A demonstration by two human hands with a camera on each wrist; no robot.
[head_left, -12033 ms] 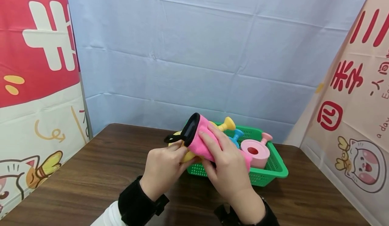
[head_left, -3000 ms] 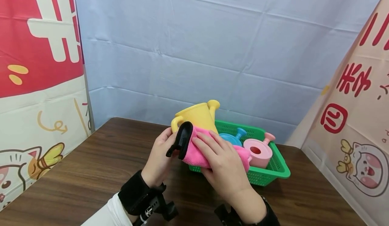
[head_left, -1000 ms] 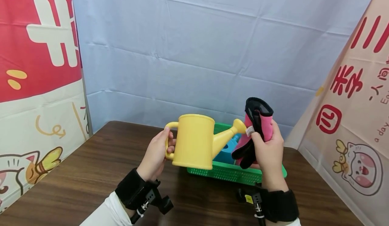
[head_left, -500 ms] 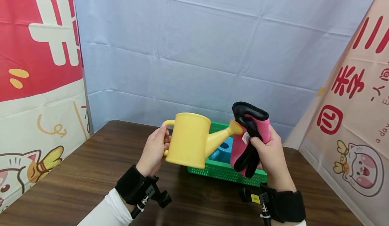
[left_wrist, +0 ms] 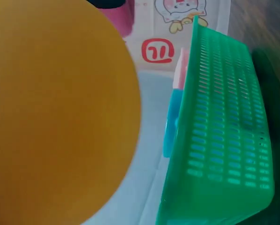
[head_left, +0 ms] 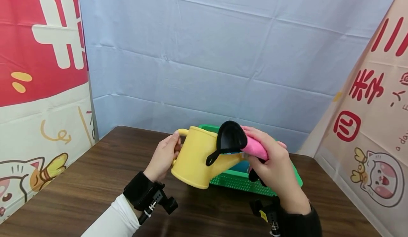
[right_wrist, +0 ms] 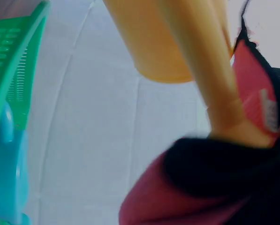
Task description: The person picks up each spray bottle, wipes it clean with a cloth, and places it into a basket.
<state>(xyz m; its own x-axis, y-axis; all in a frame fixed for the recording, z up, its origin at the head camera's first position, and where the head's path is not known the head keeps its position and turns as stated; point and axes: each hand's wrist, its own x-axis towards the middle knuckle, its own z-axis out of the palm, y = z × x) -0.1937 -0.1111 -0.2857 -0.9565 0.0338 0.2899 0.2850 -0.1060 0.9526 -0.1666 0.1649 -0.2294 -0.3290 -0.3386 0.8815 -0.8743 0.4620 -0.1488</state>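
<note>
My left hand (head_left: 163, 156) grips the handle of a yellow watering can (head_left: 195, 159), held up and tilted in front of the basket. Its rounded yellow body fills much of the left wrist view. My right hand (head_left: 271, 161) holds a soft pink-and-black glove (head_left: 255, 147) around the tip of the can's spout. The glove's black-lined opening faces left over the can's side, with a black loop hanging from it. In the right wrist view the spout (right_wrist: 200, 56) runs into the folds of the glove, which hide its tip.
Behind the can, a green perforated basket (head_left: 242, 182) stands on the dark wooden table (head_left: 105, 169). A blue watering can (right_wrist: 8, 173) and a pink item (left_wrist: 179, 70) are inside it. A light blue cloth backdrop (head_left: 191, 60) hangs behind, with printed cloths at both sides.
Earlier the glove rubbed the can's side; then my right hand held it apart at right. Now it has come left onto the spout, turned over. The can tips spout-down slightly.
</note>
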